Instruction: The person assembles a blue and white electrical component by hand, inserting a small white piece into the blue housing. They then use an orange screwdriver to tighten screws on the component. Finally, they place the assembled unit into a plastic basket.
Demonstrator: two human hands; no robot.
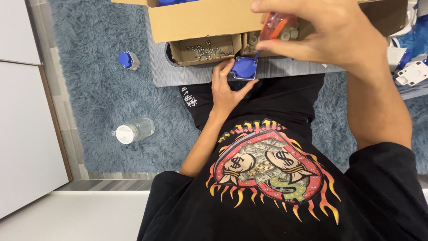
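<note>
The square blue plastic socket cover lies at the near edge of the grey tabletop, just in front of the cardboard boxes. The left hand steadies it, its grip pinching the cover's near and left sides between the fingertips and the thumb, with the wrist resting over the person's black trousers. Above it, the right hand has its grip closed around the orange translucent handle of a screwdriver, whose thin dark shaft runs down and meets the top of the blue cover. Directly behind the cover stands a small open cardboard box of loose metal screws, and to its right a second small cardboard compartment holding pale cylindrical plastic parts, partly hidden by the right hand. A large brown cardboard box rises behind both. At the right end of the tabletop lie white plastic housings and some blue wrapping. On the shaggy grey-blue rug to the left sits another blue-and-grey socket part, well apart from the hands, and nearer the person a clear plastic bottle with a white cap lies on its side.
</note>
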